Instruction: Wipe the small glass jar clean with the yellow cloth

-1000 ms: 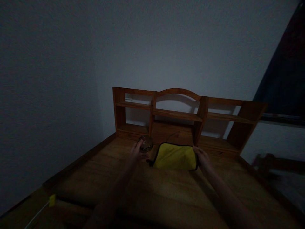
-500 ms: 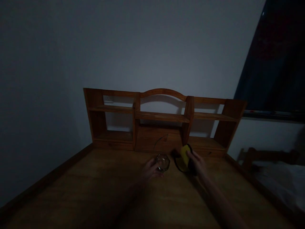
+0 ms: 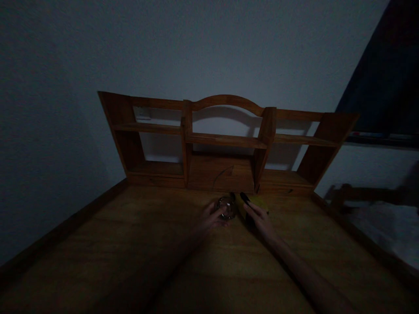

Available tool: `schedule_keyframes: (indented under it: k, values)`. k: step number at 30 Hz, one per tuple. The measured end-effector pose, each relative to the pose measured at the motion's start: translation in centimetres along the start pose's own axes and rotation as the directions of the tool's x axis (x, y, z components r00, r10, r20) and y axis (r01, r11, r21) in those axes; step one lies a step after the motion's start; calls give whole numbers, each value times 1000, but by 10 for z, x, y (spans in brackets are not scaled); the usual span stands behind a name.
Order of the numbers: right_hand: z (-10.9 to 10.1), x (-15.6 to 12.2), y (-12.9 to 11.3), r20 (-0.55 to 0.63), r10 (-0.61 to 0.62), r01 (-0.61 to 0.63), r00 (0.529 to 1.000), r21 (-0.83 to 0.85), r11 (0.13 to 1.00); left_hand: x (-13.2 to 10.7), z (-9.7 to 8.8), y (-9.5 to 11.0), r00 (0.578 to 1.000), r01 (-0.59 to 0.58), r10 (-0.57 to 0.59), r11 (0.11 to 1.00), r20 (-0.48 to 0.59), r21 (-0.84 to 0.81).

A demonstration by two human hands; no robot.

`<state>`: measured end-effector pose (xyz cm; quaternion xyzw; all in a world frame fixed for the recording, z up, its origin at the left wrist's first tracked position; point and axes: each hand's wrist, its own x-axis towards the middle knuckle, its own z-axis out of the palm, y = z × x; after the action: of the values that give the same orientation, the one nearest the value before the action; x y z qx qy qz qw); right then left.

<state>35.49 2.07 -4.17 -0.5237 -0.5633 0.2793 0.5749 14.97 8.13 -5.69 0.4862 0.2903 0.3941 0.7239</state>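
My left hand (image 3: pixel 211 218) is closed around the side of a small clear glass dish (image 3: pixel 230 209), which has an angular rim and looks like an ashtray. Right beside it, my right hand (image 3: pixel 262 222) grips a yellow-and-black item (image 3: pixel 240 204) that looks like a soft pouch or case. Part of its yellow surface also shows behind my fingers. In the dim light its exact kind is hard to make out. Both hands are over the far middle of the wooden desk (image 3: pixel 183 270), close together.
A wooden shelf unit (image 3: pixel 225 140) with several compartments stands along the desk's back edge, against a pale wall (image 3: pixel 209 52). Raised edges run down both sides of the desk. At the right are a dark window or curtain (image 3: pixel 386 83) and pale bedding (image 3: pixel 386 231).
My right hand has moved left with the yellow-and-black item, closer to the glass dish. The dish now looks more tilted in my left hand. My view has tipped downward.
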Motion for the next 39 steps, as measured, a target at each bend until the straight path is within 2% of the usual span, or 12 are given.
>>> schedule_keyframes:
  k: [4, 7, 10, 14, 17, 20, 24, 27, 32, 35, 39]
  values:
    - [7, -9, -7, 132, -150, 169, 980, -150, 974, -3, 2, 3, 999, -22, 19, 998, 48, 61]
    - [8, -12, -13, 162, -170, 201, 972, -198, 959, -5, 3, 5, 1000, -10, 8, 997, 30, 72]
    - [9, -11, -11, 149, -131, 149, 980, -121, 981, -5, 2, 7, 1000, -15, 13, 999, 26, 49]
    - [7, -4, -1, 137, 19, -23, 990, 28, 999, -6, 1, 7, 1000, -16, 15, 999, 12, 31]
    - [1, -4, 0, 131, 83, -90, 988, 52, 995, -6, 1, 7, 1000, -7, 6, 999, 28, 36]
    - [-2, -11, -9, 131, -13, 20, 991, -51, 998, -3, 0, 4, 998, 29, -32, 998, 46, 50]
    - [2, -18, -25, 208, -157, 191, 965, -152, 970, -1, 1, 4, 996, 77, -80, 994, 35, 82]
    - [4, -16, -28, 226, -163, 202, 960, -163, 966, -4, 4, 6, 997, 60, -67, 991, 46, 121]
    - [5, -10, -18, 94, -149, 164, 984, -178, 970, -3, 3, 3, 997, 22, -36, 979, 67, 200]
    - [7, -9, -15, 58, -201, 209, 978, -200, 957, 1, -3, -4, 995, 12, -37, 965, 92, 262]
    - [10, -10, -17, 93, -313, 326, 945, -328, 887, 5, -7, -10, 989, 8, -53, 954, 141, 300]
